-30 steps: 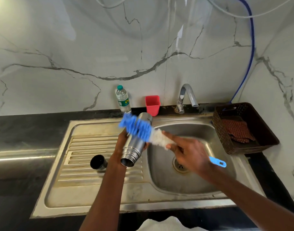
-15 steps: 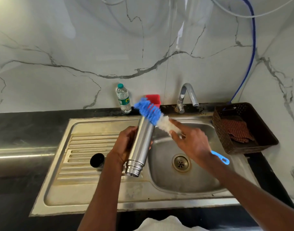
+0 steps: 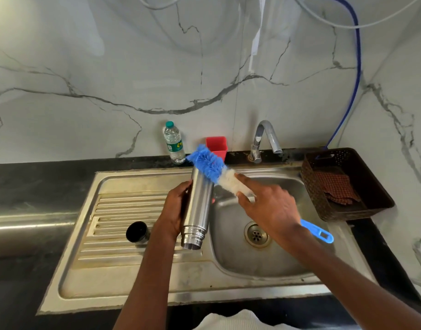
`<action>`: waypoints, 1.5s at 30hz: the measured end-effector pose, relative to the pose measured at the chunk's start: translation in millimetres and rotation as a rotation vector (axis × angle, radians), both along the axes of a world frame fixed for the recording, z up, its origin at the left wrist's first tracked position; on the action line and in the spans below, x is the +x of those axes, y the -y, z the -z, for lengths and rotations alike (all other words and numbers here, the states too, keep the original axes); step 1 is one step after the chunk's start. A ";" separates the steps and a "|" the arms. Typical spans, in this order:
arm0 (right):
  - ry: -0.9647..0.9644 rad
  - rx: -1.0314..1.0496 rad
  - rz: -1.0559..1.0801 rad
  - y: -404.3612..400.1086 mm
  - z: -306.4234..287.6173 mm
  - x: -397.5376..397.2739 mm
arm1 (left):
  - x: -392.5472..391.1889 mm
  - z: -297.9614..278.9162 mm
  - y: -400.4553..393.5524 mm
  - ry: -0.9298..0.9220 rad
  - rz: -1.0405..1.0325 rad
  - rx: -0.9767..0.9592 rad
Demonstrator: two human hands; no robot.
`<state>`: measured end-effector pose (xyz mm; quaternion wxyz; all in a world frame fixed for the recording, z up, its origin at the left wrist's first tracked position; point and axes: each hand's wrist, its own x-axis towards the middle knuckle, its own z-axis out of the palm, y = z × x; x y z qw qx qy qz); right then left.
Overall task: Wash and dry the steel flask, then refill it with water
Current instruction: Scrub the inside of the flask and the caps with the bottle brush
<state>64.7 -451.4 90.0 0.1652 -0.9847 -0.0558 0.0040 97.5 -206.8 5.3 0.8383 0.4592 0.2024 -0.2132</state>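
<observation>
My left hand (image 3: 174, 208) grips the steel flask (image 3: 198, 206) round its body, holding it over the edge between drainboard and basin with its open threaded mouth toward me. My right hand (image 3: 267, 206) holds a bottle brush (image 3: 210, 166) by its blue handle, index finger stretched along the white bristles. The blue bristle head lies across the flask's far end. The flask's black cap (image 3: 137, 232) lies on the drainboard to the left. A tap (image 3: 264, 139) stands behind the basin, no water running.
The steel sink (image 3: 264, 270) has a drain at its middle. A small plastic water bottle (image 3: 173, 142) and a red cup (image 3: 216, 144) stand at the back wall. A brown basket (image 3: 371, 210) holding a folded cloth (image 3: 335, 186) sits to the right.
The brush head has slid from the flask's middle up to its far end. The flask has turned more upright and lengthwise toward me.
</observation>
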 end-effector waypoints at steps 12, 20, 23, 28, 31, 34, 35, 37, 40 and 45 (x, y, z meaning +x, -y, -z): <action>0.165 0.178 -0.083 12.6 27.4 5.4 | -5.3 -13.4 8.5 -0.057 -0.047 -0.338; 0.232 0.266 -0.152 16.0 42.6 1.7 | -9.6 -16.1 -2.7 -0.098 -0.126 -0.490; 0.352 0.323 -0.251 9.2 47.8 -7.3 | -18.2 -5.8 1.0 -0.110 -0.281 -0.257; 0.483 0.272 -0.462 13.9 53.0 -25.5 | -42.8 13.2 -15.5 -0.131 -0.455 -0.304; 0.278 0.210 -0.202 7.0 48.7 -7.2 | -24.8 -9.2 -5.5 -0.103 -0.238 -0.266; 0.215 0.233 -0.114 7.8 51.0 -1.5 | -17.1 -27.9 -0.3 -0.185 -0.128 -0.300; 0.296 0.212 -0.180 6.7 48.9 -6.3 | -22.9 -25.0 -2.9 -0.158 -0.163 -0.309; 0.438 0.211 -0.377 7.2 48.5 -21.5 | -44.4 -9.8 -8.3 -0.084 -0.225 -0.272; 0.471 0.207 -0.513 10.7 52.8 -22.7 | -58.7 -3.2 -15.6 -0.051 -0.236 -0.500; 0.164 0.283 -0.073 7.3 39.0 8.6 | -22.3 -26.1 -13.0 -0.116 0.032 -0.405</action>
